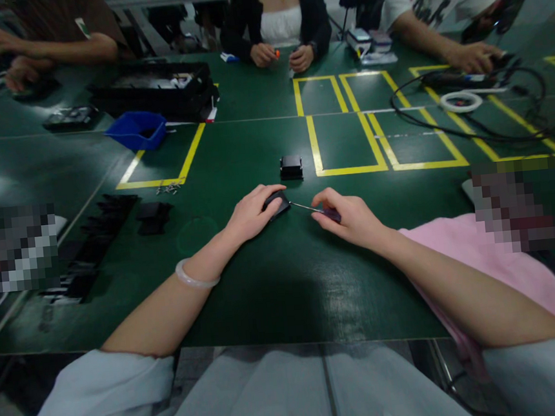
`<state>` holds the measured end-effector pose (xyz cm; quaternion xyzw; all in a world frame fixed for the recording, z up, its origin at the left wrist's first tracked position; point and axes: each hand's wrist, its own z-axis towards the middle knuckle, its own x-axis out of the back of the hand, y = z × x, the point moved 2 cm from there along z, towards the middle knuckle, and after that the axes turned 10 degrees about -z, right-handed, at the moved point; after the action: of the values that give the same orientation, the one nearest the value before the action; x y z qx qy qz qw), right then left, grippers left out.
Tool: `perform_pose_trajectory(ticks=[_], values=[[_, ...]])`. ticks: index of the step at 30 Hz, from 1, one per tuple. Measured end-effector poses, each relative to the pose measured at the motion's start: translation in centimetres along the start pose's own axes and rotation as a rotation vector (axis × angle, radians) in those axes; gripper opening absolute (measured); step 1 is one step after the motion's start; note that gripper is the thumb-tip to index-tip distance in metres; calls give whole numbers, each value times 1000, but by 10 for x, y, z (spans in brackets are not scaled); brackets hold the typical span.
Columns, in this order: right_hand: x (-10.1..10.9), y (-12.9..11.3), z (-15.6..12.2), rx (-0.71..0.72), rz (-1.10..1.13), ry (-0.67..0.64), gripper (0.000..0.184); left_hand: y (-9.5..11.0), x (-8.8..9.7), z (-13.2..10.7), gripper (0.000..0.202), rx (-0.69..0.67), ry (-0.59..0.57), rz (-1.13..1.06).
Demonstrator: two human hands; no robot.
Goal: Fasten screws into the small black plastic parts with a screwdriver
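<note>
Lower centre of the frame: my forearms cross the green table (274,286), with a bracelet (194,280) on the left wrist. A pink cloth (481,261) lies under my right arm.

Centre: my left hand (253,213) curls over a small black part (278,203), fingers pressed down on it so that it stays flat on the table. Just to its right, my right hand (351,218) has thumb and fingers pinched together on a screwdriver (306,207). The thin shaft runs left to the part, and the tip seems to touch it, though the dim view leaves that unsure.

Just beyond: a black box (291,166) stands near the part.

Left of centre: loose screws (168,189) and dark pieces (152,217).

Upper left: a blue bin (137,129) beside a black tray (155,89).

Upper right: cables (494,124) and a white ring (461,101) over yellow tape (347,171).

Top edge: other people's hands at work.
</note>
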<state>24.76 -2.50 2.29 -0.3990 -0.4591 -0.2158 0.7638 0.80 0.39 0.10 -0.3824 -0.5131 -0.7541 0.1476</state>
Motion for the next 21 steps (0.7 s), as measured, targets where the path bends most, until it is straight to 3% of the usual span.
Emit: perform_pose_trajectory(ticks=[21], values=[[-3, 1, 0, 42, -33, -56, 17, -3, 1, 0, 47, 20, -1, -1]])
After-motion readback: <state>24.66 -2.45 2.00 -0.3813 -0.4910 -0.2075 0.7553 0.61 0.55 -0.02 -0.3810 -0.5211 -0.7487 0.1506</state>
